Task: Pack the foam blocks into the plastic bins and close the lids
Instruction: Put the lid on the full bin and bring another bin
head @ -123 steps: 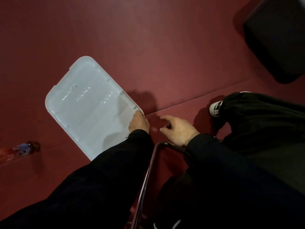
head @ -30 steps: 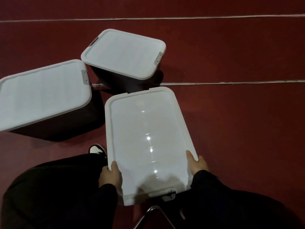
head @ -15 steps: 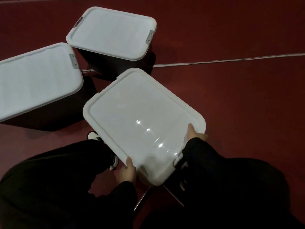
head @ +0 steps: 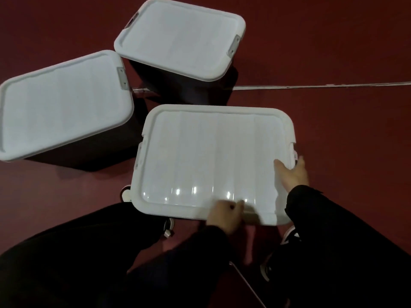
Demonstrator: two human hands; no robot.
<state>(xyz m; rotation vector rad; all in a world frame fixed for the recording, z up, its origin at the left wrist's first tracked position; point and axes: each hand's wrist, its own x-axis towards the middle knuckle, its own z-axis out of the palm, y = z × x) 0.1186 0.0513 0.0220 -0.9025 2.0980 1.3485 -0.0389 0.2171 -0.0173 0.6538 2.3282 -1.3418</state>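
- Near bin: white rectangular plastic lid (head: 213, 161) lies flat across the top of the bin closest to the person, at centre frame; bin body hidden beneath it.
- Grey latch (head: 139, 157) shows at this lid's 9 o'clock edge; whether it is fastened cannot be told.
- Left hand (head: 224, 215) sits at the lid's 6 o'clock rim, fingers curled over the edge and gripping it; image blurred here.
- Right hand (head: 292, 173) rests at the lid's 3 o'clock side, thumb lying on the top surface, fingers reaching down past the rim by the side latch; whether they grip anything cannot be told.
- Second white-lidded dark plastic bin (head: 64, 105) stands at 9 o'clock, lid on, grey latch facing 3 o'clock.
- Third white-lidded dark plastic bin (head: 180, 38) stands at 12 o'clock, lid on, grey latches at both short ends.
- The three bins cluster just beside one another on the dark red floor (head: 344, 52).
- Pale line (head: 322, 86) crosses the floor from 3 o'clock toward the bins.
- Foam blocks: none visible.
- Black sleeves and trousers fill the 6 o'clock area.
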